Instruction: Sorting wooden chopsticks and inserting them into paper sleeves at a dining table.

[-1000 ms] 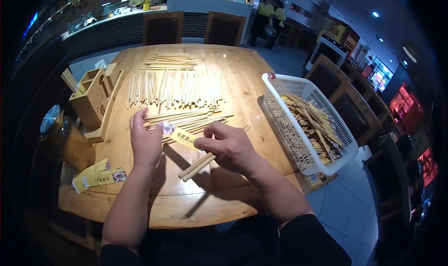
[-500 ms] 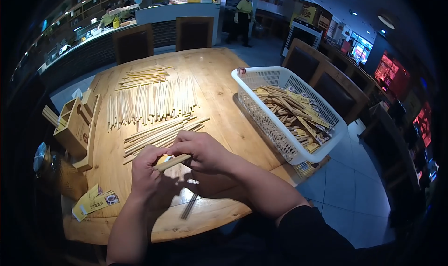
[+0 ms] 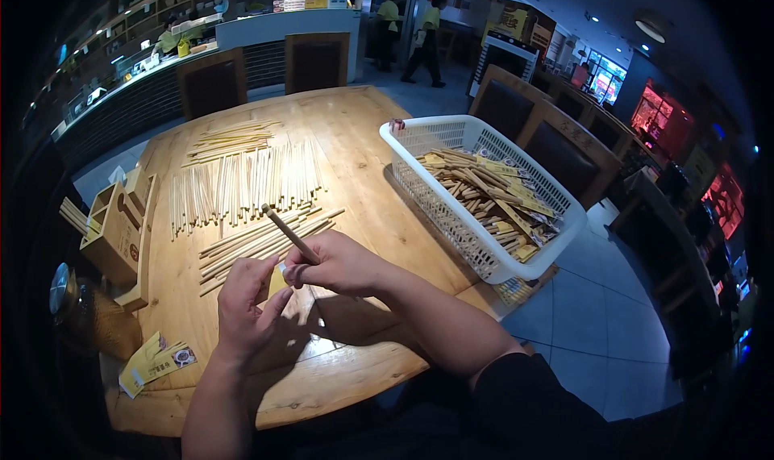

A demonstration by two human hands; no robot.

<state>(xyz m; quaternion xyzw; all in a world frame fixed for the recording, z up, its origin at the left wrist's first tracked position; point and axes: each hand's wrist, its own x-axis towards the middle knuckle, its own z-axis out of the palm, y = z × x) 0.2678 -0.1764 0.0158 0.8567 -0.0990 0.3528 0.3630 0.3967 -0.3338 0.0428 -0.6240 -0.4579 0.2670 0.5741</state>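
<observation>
Chopstick (image 3: pixel 290 233) now raised, right hand (image 3: pixel 339 264) fingers grasping; left hand (image 3: pixel 246 307) pinching wrapper (image 3: pixel 278 281); basket (image 3: pixel 484 258) beside.

1. The left hand (image 3: pixel 246 307) is bare, with no glove, and its forearm is uncovered.
2. The right hand (image 3: pixel 343 264) is bare too.
3. A black sleeve (image 3: pixel 524 391) covers the right upper arm.
</observation>
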